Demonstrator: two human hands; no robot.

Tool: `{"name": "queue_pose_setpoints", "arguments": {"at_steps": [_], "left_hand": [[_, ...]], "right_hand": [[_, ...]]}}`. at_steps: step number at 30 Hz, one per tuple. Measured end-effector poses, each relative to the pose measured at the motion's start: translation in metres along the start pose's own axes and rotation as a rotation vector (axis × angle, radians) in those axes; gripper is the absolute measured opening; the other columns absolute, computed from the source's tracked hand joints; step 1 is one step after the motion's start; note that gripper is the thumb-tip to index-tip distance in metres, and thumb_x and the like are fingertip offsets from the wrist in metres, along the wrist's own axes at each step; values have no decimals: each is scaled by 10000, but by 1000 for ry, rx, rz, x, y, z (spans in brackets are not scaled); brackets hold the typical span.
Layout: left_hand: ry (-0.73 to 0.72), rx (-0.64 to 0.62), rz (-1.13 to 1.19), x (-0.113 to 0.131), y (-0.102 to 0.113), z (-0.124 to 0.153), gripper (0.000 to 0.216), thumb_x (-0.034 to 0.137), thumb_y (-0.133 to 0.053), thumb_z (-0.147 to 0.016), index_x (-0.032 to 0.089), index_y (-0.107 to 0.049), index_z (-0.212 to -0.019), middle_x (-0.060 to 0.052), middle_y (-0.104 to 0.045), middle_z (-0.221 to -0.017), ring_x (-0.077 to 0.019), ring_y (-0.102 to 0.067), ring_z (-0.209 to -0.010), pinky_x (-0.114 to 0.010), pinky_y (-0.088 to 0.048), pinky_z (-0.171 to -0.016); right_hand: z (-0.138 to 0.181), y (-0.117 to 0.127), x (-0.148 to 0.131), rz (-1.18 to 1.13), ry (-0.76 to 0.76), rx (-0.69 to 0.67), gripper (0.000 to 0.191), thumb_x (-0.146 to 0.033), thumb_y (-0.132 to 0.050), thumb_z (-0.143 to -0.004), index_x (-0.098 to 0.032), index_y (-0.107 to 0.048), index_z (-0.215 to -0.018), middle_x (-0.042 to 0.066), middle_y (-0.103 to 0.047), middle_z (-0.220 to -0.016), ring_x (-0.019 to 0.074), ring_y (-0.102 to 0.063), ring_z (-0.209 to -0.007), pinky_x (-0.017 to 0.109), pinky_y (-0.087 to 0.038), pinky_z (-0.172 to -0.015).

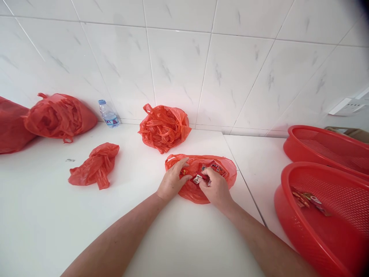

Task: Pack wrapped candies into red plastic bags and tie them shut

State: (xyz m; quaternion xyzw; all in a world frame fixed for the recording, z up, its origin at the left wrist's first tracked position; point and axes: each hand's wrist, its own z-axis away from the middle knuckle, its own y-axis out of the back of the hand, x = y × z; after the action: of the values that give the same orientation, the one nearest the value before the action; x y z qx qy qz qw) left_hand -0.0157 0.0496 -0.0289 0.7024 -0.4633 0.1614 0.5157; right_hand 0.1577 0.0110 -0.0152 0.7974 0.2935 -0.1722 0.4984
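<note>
A thin red plastic bag [198,196] lies spread open on the white table, with several small snack packets [218,168] inside. My left hand [171,181] is at the bag's left side, thumb and fingers apart over its opening. My right hand [215,187] reaches in from the right. Its thumb and fingers pinch a small red and white snack packet [197,179], partly covered by the fingers. The tip of my left thumb is close to this packet; I cannot tell whether they touch.
Behind the bag sits a bundle of red bags [164,129]. A knotted red bag [96,165] lies left, and a full red bag [62,117] and a water bottle [108,114] stand by the tiled wall. At right are two red baskets, the nearer basket [284,184] holding several packets.
</note>
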Motion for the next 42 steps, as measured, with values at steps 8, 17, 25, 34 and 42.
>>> {"name": "queue_pose_setpoints", "arguments": {"at_steps": [8, 17, 25, 34, 42], "left_hand": [[-343, 129, -128, 7, 6, -4, 191, 221, -528, -859, 206, -634, -1017, -68, -645, -1077, -210, -572, -1017, -409, -468, -902], [-354, -12, -74, 16, 1, 2, 133, 206, -540, -853, 191, -615, -744, -30, -649, -800, -169, -577, -787, -349, -432, -774], [-210, -22, -50, 18, 4, 1, 154, 172, -514, -838, 189, -527, -686, -14, -582, -719, -154, -521, -696, -323, -422, -700], [-172, -67, -12, 20, 3, 1, 210, 160, -465, -844, 189, -486, -637, 4, -523, -648, -141, -476, -646, -296, -398, -647], [-166, -69, -19, 19, 3, 1, 225, 180, -464, -848, 190, -455, -624, 6, -499, -640, -141, -458, -643, -295, -386, -646]], "right_hand": [[-1, 2, -5, -15, 8, -48, 21, -208, -521, -776, -210, -542, -776, -21, -562, -644, 129, -511, -584, 247, -405, -560], [2, 4, -7, -106, 64, -87, 144, -169, -519, -754, -212, -584, -875, 6, -644, -789, 146, -578, -689, 261, -459, -637], [2, 2, -5, -51, 98, -102, 62, -259, -572, -744, -213, -538, -765, -4, -593, -691, 142, -526, -631, 260, -419, -585], [1, 0, -5, -17, 102, -100, 314, -258, -529, -738, -220, -248, -605, -45, -404, -557, 105, -371, -529, 235, -308, -489], [2, -1, -4, -7, 106, -97, 287, -254, -531, -727, -222, -269, -615, -48, -415, -555, 104, -382, -520, 239, -317, -488]]}}
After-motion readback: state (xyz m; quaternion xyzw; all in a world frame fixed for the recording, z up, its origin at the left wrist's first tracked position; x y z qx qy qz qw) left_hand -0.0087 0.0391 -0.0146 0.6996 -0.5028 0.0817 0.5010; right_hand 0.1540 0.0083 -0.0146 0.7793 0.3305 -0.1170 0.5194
